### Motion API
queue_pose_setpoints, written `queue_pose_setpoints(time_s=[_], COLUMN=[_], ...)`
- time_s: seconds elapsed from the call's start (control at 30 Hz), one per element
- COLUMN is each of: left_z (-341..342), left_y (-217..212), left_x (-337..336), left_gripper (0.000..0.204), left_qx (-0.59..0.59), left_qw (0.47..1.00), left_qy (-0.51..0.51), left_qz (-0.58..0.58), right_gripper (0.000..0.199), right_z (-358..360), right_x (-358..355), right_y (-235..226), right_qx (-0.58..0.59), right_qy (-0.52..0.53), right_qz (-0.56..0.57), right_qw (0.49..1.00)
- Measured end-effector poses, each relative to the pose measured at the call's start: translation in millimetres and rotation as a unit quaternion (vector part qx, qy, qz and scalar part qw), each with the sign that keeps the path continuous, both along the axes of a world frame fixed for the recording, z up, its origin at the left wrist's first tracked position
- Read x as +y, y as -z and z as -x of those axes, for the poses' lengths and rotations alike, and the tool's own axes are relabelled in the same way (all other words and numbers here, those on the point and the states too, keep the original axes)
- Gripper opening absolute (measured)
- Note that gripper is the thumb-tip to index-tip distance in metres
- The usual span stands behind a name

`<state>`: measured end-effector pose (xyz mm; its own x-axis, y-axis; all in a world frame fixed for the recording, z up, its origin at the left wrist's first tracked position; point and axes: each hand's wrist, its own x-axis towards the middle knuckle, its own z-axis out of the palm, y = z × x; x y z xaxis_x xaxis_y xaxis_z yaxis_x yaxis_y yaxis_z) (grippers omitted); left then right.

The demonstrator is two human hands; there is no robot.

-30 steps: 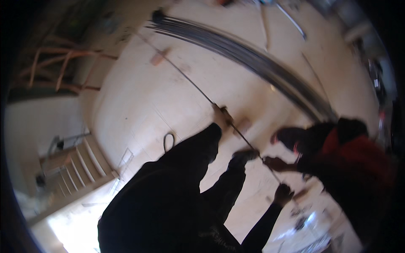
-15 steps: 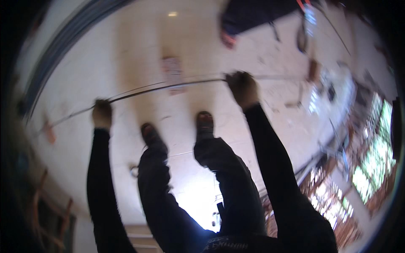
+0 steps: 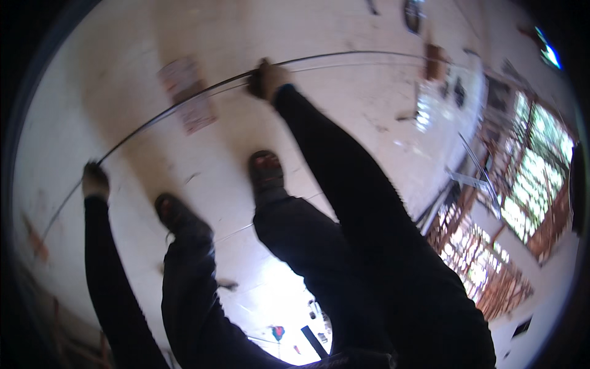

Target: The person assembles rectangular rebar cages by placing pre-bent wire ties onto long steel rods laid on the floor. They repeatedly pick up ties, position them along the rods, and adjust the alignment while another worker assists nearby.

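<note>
A long thin metal rod [image 3: 178, 106] curves across the view above a pale concrete floor. My left hand [image 3: 94, 179] is closed around it at the far left. My right hand [image 3: 266, 79] grips it near the top centre, arm stretched out in a black sleeve. The rod runs on past each hand, right toward the upper edge and left toward the dark rim. Below the rod I see my own legs in dark trousers and both shoes [image 3: 265, 172] on the floor.
A flat reddish printed sheet [image 3: 187, 92] lies on the floor under the rod. Metal bars [image 3: 473, 161] and a wooden lattice railing [image 3: 485, 264] stand at the right, with bright greenery beyond. Small debris dots the floor [image 3: 369, 104].
The view has swung round from another crouching person and a bundle of rods to my own legs. Both hands keep hold of the rod; the right hand now sits higher in view.
</note>
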<state>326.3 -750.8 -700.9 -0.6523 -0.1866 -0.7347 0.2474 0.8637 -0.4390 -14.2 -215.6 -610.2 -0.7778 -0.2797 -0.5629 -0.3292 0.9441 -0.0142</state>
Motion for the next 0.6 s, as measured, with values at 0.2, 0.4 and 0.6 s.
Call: queue_pose_setpoints(time_s=[0.2,0.4,0.6], left_z=[44.2,-66.4,-167.8], left_y=[-59.6,-77.1,-349.4], left_x=[72.2,265.7,196.3], left_gripper=[0.018,0.067,0.079], left_qx=[0.510,0.375,0.095], left_qw=[0.752,0.395,0.417], left_qy=[-0.303,-0.789,-0.787], left_qz=[-0.288,-0.285,-0.445], right_gripper=[0.040,0.028,0.043], right_z=[10.7,-112.8,-225.5], right_x=[32.4,12.1,-96.3], right_y=[-24.7,-158.3,-300.3], right_qx=[-0.016,-0.101,-0.094], right_qy=[-0.134,-0.094,0.030], right_qz=[0.048,0.061,-0.125], right_qw=[0.990,0.989,0.987])
